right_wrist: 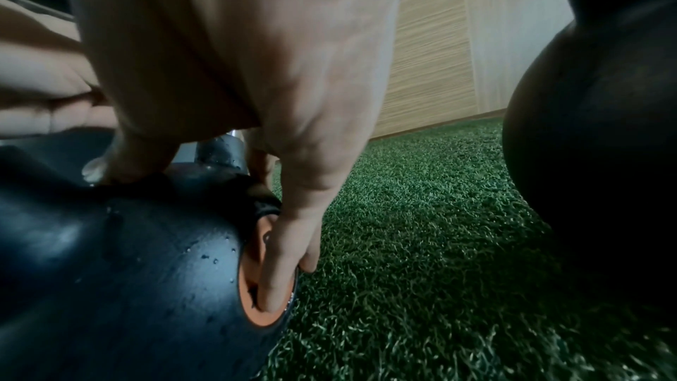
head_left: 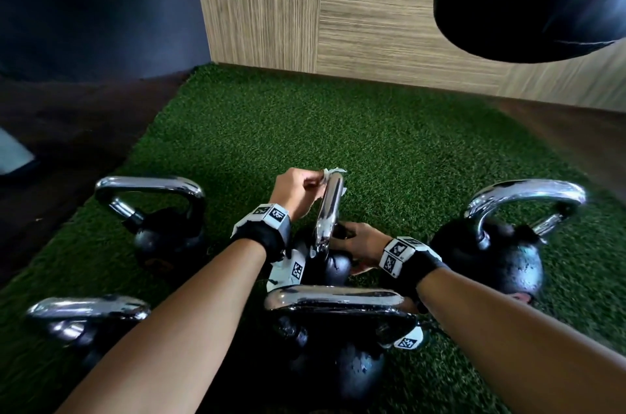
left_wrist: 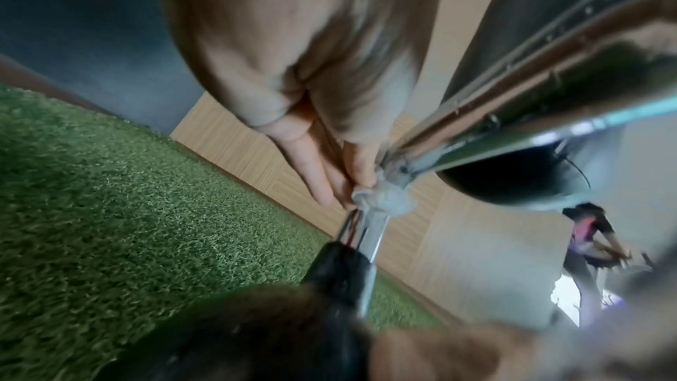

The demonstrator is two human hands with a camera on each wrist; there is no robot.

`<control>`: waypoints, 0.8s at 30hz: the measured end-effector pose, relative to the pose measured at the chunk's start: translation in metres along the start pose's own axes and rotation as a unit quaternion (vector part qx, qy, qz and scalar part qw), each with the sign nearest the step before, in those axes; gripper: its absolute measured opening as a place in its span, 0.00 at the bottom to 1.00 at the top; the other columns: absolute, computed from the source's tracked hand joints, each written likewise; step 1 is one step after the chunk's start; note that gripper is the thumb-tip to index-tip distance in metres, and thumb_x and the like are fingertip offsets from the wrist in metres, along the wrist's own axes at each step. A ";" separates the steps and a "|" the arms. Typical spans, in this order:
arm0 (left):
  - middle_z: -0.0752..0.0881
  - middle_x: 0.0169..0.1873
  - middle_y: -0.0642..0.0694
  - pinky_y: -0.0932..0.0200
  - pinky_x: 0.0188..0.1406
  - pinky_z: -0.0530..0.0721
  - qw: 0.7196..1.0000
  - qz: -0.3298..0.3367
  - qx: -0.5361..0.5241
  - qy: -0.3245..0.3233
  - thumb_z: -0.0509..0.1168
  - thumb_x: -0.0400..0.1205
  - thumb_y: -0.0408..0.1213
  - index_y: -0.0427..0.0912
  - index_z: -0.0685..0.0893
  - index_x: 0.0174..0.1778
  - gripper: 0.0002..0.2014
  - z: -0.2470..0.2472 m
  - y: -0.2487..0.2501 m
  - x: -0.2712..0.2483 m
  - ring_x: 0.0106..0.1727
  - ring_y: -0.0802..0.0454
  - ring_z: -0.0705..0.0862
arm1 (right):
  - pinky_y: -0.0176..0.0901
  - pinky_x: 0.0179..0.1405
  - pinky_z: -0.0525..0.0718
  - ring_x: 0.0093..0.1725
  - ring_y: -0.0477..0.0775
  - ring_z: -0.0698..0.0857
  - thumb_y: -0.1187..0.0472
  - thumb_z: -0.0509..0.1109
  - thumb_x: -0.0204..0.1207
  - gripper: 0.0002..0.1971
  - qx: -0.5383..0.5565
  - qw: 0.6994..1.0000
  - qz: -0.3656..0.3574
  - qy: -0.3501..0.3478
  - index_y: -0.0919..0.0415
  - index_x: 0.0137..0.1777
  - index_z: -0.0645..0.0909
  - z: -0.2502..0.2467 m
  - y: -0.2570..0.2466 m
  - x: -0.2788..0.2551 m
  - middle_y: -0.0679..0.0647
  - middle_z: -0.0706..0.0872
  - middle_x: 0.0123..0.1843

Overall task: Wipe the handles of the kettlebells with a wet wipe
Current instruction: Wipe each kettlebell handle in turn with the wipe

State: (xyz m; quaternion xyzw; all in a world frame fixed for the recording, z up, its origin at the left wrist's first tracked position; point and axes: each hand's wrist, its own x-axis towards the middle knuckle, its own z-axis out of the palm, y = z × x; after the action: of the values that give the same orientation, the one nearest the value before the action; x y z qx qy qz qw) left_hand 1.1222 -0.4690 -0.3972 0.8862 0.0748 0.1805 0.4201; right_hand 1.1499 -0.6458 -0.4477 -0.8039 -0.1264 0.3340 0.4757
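Atop the handle [head_left: 330, 207], left hand [head_left: 298, 191] pinches wet wipe [head_left: 333, 172]; right hand [head_left: 359, 242] grips kettlebell [head_left: 335, 266] below.

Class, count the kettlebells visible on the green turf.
5: back-left kettlebell, front-left kettlebell, centre kettlebell being wiped, front-centre kettlebell, right kettlebell. More may be hidden.

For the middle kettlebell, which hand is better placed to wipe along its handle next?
Left. The left hand pinches the wet wipe against the far end of the chrome handle. The right hand holds no wipe; it grips the kettlebell's black body, likely steadying it.
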 end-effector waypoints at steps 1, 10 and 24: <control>0.95 0.53 0.42 0.59 0.60 0.87 1.000 0.000 -0.011 -0.008 0.75 0.83 0.45 0.40 0.94 0.57 0.13 -0.002 0.001 0.002 0.53 0.52 0.92 | 0.52 0.36 0.91 0.37 0.52 0.89 0.52 0.79 0.76 0.19 0.011 1.000 -0.002 -0.001 0.55 0.64 0.83 0.000 0.001 0.000 0.52 0.91 0.45; 0.95 0.52 0.47 0.54 0.53 0.93 0.973 -0.047 -0.172 -0.148 0.78 0.79 0.31 0.41 0.93 0.58 0.12 -0.034 0.003 0.000 0.50 0.46 0.95 | 0.37 0.21 0.85 0.25 0.43 0.87 0.58 0.78 0.78 0.12 0.036 0.999 -0.009 -0.004 0.60 0.58 0.84 -0.002 0.009 0.004 0.47 0.90 0.31; 0.95 0.43 0.39 0.59 0.40 0.94 0.939 -0.111 -0.201 -0.256 0.78 0.77 0.26 0.37 0.91 0.49 0.07 -0.057 0.015 -0.024 0.41 0.51 0.95 | 0.59 0.42 0.88 0.30 0.55 0.86 0.34 0.84 0.53 0.25 -0.053 0.998 0.009 -0.044 0.52 0.41 0.84 -0.011 0.004 0.006 0.50 0.89 0.31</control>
State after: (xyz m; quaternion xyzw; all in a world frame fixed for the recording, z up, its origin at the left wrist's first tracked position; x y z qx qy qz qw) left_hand 1.0777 -0.4448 -0.3586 0.7859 0.0247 -0.0885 0.6115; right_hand 1.1613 -0.6523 -0.4496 -0.8134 -0.1577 0.3665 0.4234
